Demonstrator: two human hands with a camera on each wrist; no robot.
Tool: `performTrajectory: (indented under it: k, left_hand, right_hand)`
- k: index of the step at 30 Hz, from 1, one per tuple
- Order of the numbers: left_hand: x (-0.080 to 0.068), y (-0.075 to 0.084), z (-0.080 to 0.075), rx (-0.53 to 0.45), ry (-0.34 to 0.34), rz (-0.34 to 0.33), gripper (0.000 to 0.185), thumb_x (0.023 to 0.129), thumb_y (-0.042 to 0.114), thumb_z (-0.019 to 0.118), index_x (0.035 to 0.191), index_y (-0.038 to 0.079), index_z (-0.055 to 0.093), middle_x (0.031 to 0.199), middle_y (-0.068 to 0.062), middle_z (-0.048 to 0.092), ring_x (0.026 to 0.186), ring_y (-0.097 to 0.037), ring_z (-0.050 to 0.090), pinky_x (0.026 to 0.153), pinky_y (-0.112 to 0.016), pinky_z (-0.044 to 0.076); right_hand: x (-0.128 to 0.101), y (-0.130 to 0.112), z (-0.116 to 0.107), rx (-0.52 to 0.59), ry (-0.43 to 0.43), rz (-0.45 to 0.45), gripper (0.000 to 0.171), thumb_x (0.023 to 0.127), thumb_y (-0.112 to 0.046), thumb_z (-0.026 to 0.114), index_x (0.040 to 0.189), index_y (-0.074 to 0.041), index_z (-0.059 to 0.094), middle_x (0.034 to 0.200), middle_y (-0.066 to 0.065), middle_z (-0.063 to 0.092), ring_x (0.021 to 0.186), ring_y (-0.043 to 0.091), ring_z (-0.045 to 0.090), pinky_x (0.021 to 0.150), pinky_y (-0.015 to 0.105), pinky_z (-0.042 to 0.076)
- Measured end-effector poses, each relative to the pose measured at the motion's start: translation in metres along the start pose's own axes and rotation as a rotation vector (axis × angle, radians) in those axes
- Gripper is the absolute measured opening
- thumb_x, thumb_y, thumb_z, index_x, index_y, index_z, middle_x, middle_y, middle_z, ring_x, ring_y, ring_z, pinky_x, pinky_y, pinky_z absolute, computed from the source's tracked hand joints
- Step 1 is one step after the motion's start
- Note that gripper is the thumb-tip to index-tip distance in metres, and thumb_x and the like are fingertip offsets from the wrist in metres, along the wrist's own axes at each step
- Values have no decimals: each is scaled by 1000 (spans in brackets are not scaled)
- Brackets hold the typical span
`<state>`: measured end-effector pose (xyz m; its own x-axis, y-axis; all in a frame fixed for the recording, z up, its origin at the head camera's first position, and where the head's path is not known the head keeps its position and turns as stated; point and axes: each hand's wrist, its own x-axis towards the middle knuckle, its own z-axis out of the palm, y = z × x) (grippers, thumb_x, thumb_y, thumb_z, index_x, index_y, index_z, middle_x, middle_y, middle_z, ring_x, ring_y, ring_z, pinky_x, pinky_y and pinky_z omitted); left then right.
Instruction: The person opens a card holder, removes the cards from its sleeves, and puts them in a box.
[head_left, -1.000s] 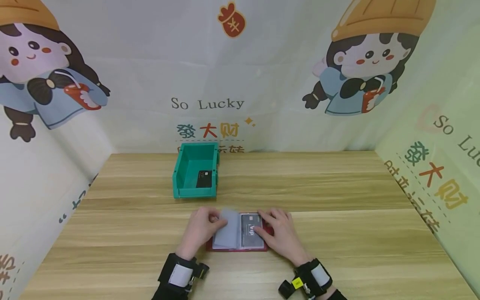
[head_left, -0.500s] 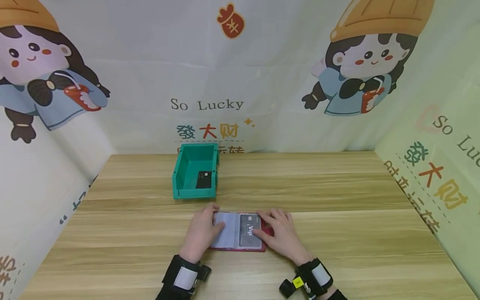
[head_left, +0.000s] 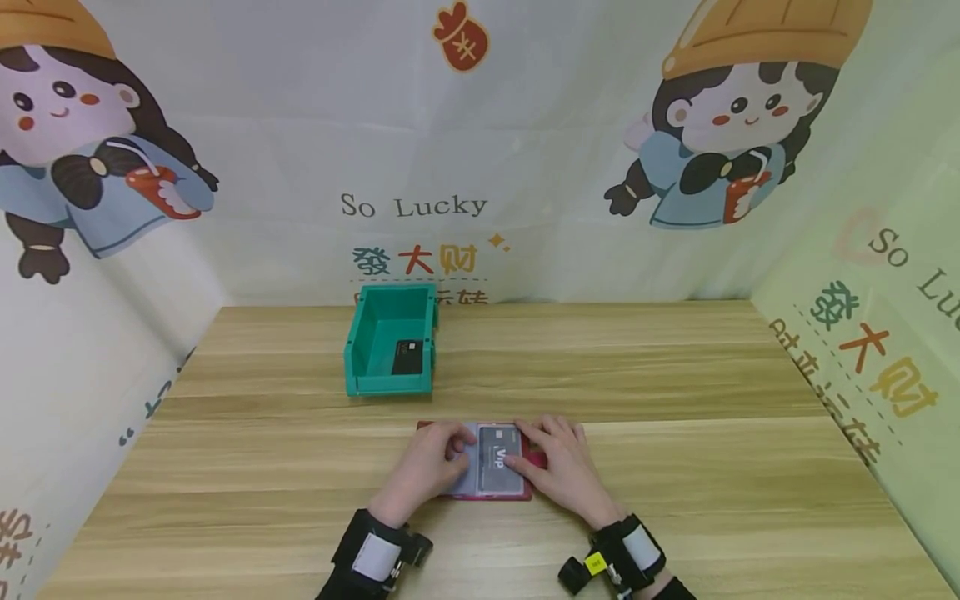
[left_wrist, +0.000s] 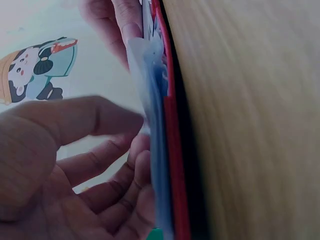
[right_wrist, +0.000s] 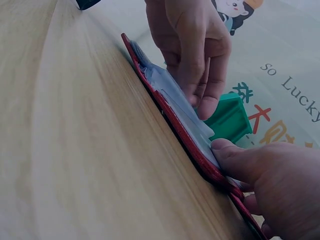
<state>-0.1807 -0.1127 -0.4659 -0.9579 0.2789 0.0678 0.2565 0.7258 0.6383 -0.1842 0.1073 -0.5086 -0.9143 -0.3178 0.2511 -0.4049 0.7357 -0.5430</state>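
Observation:
A red card holder [head_left: 506, 498] lies spread on the wooden table, its clear sleeves [head_left: 467, 482] turned up. Under the sleeve on the right shows a grey card [head_left: 495, 479] marked VIP. My left hand [head_left: 426, 467] is over the left-side sleeves with bent fingers. Its thumb [left_wrist: 110, 117] reaches the edge of the sleeve stack in the left wrist view, a gap showing between thumb and fingers. My right hand [head_left: 561, 471] rests on the right side, thumb [right_wrist: 227, 152] pressing the sleeve over the card and fingers spread along the red cover.
A green bin [head_left: 363, 386] stands behind the card holder, slightly left. Inside it lies a black card [head_left: 407, 358]. Printed cloth walls [head_left: 562, 167] border the table [head_left: 675, 375] at the back and sides.
My left hand turned a clear sleeve down to the left and flattened it, then moved right across the sleeves with fingers bending. My right hand stayed in place.

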Motion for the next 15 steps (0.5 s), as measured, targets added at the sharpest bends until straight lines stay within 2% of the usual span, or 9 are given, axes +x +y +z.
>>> performTrajectory:
  k: [4, 11, 15]
  left_hand:
    - [0, 1, 0, 44, 29, -21, 11, 84, 7, 77, 93, 3, 71, 85, -5, 66, 77, -14, 57, 71, -29, 49]
    - [1, 7, 2, 33, 6, -22, 8, 85, 0, 72, 92, -1, 74, 80, -6, 66, 71, -12, 53, 64, -23, 45]
    - [1, 9, 5, 47, 29, -26, 7, 85, 1, 72, 91, -1, 74, 78, -6, 66, 69, -11, 52, 63, -22, 44]
  right_hand:
    - [1, 0, 0, -2, -6, 3, 55, 87, -37, 77, 132, -8, 66, 102, 0, 63, 99, 18, 50, 86, 36, 28]
    - [1, -1, 0, -3, -1, 8, 54, 86, -36, 77, 132, -9, 66, 97, -1, 61, 91, 15, 46, 84, 35, 27]
    - [1, -2, 0, -4, 4, 10, 54, 86, -37, 78, 131, -9, 67, 94, -2, 60, 89, 14, 44, 84, 35, 26]
